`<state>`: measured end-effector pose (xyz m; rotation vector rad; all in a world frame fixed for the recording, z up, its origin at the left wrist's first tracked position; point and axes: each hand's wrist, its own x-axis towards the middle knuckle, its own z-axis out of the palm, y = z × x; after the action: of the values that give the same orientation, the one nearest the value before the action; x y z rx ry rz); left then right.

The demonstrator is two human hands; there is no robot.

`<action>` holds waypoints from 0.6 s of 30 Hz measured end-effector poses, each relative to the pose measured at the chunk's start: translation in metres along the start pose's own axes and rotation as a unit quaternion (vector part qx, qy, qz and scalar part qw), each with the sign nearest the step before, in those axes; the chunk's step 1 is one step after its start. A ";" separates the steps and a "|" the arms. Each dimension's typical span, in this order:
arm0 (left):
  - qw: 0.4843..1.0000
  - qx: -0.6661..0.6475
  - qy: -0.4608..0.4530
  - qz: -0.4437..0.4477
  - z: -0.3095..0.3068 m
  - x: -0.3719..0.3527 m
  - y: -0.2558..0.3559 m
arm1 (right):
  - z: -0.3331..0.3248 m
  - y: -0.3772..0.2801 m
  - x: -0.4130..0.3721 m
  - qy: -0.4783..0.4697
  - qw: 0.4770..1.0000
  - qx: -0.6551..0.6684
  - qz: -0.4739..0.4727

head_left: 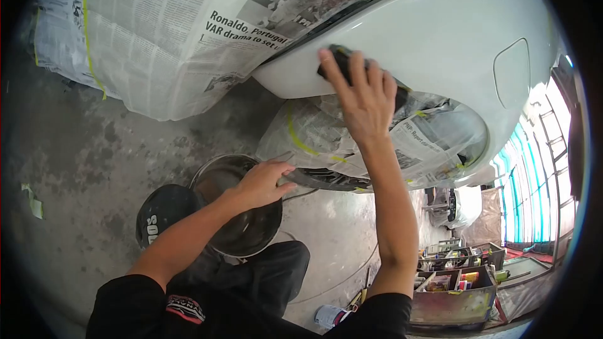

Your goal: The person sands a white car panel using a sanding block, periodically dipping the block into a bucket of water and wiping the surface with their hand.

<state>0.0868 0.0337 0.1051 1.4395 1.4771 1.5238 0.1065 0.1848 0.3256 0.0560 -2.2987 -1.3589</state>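
My right hand (367, 97) presses a black sanding block (342, 61) against the white car panel (433, 44), just above the wheel arch, its fingers laid over the block. Newspaper and yellow-green tape cover the wheel (333, 132) below. My left hand (260, 183) hovers over a dark round bucket (235, 235), near the lower edge of the papered wheel. Its thumb and index finger are apart, and I make out nothing between them.
Newspaper masking (157, 37) covers the car's side at upper left. A black rounded thing with white lettering (163, 210) is beside the bucket. At lower right are a wooden box of supplies (455, 295) and a paint can (331, 316). A hose lies on the concrete floor.
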 end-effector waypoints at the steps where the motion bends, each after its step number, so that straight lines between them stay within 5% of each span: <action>1: 1.000 -0.004 0.009 0.008 -0.002 -0.001 0.005 | 0.003 -0.006 0.000 -0.007 1.000 0.003 0.016; 6: 0.998 0.061 0.012 0.010 0.000 0.003 -0.012 | 0.014 -0.037 0.012 -0.014 0.997 0.011 -0.073; 10: 0.998 0.055 0.027 -0.017 -0.011 -0.004 -0.006 | 0.008 -0.013 -0.010 0.026 0.996 0.011 0.081; 15: 0.997 0.070 0.022 0.021 0.003 0.008 -0.020 | 0.009 -0.024 0.011 0.040 0.998 -0.044 0.015; 18: 0.998 0.066 0.022 0.007 -0.003 0.006 -0.022 | 0.004 -0.009 -0.021 0.044 0.996 -0.037 0.071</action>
<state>0.0763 0.0437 0.0867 1.5044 1.6232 1.4993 0.1221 0.1887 0.3091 -0.0696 -2.1354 -1.3403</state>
